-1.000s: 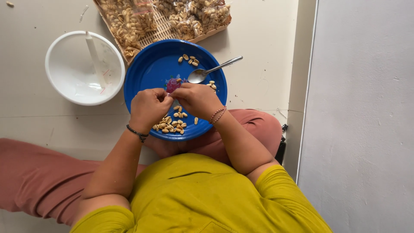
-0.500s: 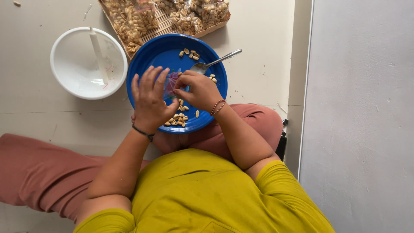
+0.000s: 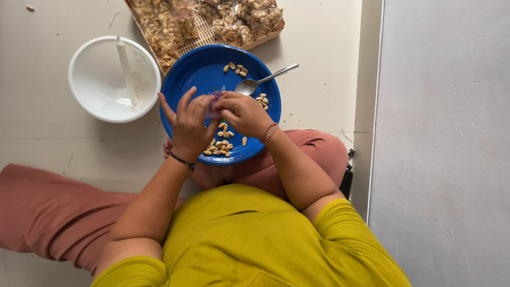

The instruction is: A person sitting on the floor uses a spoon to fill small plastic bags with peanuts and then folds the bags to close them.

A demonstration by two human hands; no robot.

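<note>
Blue plastic fills the middle of the head view: a round blue basin (image 3: 196,74) on the pale floor (image 3: 319,90), with a person in a yellow-green shirt seated over it. Both hands meet above the basin around a small clear packet with a purple patch (image 3: 214,98). The left hand (image 3: 190,127), a second ago closed into a fist beside the right, is now opened out, its fingers (image 3: 186,101) fanned wide and upright, only the inner ones near the packet. The right hand (image 3: 243,112) stays curled, fingertips pinching the packet's edge. That shift suggests the packet has passed mostly into the right hand's hold, the left freed or readjusting. Loose peanuts (image 3: 220,146) lie in a small heap on the basin floor just beneath the hands, with a few more (image 3: 237,69) near the far rim. A metal spoon (image 3: 265,79) rests in the basin, its handle over the right rim, unchanged. A white bowl (image 3: 95,101) stands to the left, and a woven tray of bagged peanuts (image 3: 212,21) lies beyond.
</note>
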